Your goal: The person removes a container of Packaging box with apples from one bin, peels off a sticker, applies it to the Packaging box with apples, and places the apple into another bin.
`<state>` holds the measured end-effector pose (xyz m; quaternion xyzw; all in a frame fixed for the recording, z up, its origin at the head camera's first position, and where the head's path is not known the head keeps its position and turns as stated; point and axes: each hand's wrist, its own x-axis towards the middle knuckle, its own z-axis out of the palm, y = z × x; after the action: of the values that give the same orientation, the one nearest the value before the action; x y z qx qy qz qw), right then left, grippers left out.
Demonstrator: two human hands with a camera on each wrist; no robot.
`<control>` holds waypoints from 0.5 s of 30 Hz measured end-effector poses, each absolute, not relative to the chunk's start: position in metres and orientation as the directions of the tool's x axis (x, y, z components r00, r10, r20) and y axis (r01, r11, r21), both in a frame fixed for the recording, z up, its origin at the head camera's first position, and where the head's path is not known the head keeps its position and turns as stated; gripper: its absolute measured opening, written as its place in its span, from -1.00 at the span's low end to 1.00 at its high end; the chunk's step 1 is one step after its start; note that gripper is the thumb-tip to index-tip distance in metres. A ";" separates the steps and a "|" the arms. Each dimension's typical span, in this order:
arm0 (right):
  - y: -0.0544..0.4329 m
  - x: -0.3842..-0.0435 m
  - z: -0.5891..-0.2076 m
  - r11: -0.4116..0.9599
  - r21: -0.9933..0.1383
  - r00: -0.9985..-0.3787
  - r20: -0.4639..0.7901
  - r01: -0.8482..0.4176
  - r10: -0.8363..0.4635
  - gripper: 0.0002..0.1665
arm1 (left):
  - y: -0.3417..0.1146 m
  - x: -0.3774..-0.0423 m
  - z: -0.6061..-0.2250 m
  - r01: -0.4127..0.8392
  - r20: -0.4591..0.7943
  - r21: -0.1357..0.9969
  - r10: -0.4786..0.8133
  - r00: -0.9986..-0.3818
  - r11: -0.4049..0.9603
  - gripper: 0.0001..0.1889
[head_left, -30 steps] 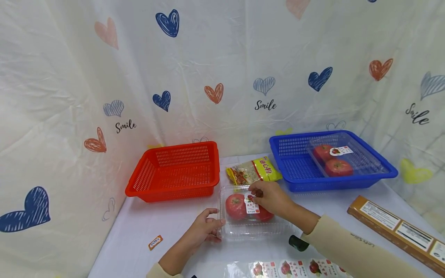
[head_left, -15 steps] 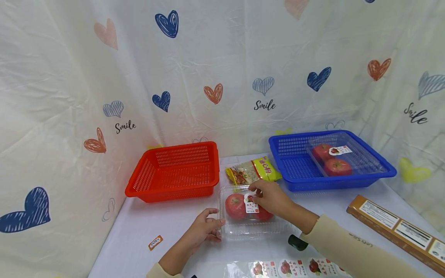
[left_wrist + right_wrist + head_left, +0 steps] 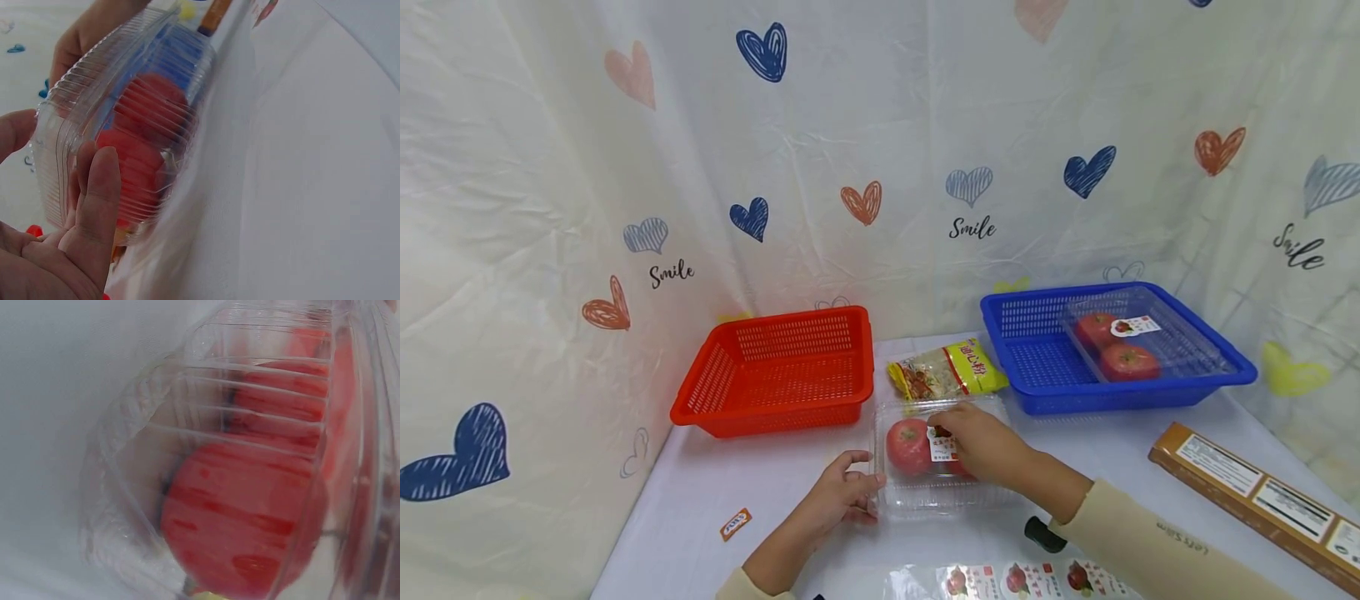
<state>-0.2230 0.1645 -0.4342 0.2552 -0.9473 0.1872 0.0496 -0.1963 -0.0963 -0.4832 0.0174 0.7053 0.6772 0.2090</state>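
Note:
A clear plastic clamshell box [image 3: 940, 498] with two red apples [image 3: 908, 446] inside lies on the white table in front of me. On its lid is a white label [image 3: 942, 450] with red fruit printing. My right hand [image 3: 988, 442] lies over the lid's right part, its fingertips touching the label's upper end and covering some of it. With thumb and fingers at the box's left edge, my left hand [image 3: 846, 492] holds it. In the left wrist view, the left fingers [image 3: 100, 194] lie along the ribbed side. The right wrist view shows an apple [image 3: 244, 519] through the plastic.
A red basket [image 3: 771, 412] stands back left. A blue basket [image 3: 1138, 396] at back right holds another labelled box of apples. Between them lies a yellow food packet [image 3: 951, 371]. A label strip [image 3: 1000, 582], a dark cylinder [image 3: 1045, 535], a long brown box [image 3: 1247, 492] and a small orange wrapper [image 3: 735, 523] lie nearby.
My right hand has shifted slightly toward me and left, lying lower over the label and the right apple. The left hand and the box keep their places.

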 end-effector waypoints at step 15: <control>0.171 -0.209 -0.433 0.739 -0.355 -0.819 0.208 -0.573 -0.535 -0.61 | -0.095 -0.195 -0.481 -0.248 -0.262 0.965 0.308 -0.915 0.085 -0.32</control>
<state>-0.2094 0.1709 -0.4325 0.2973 -0.9313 0.2054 0.0459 -0.1952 -0.0952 -0.4810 0.0211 0.7071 0.6762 0.2056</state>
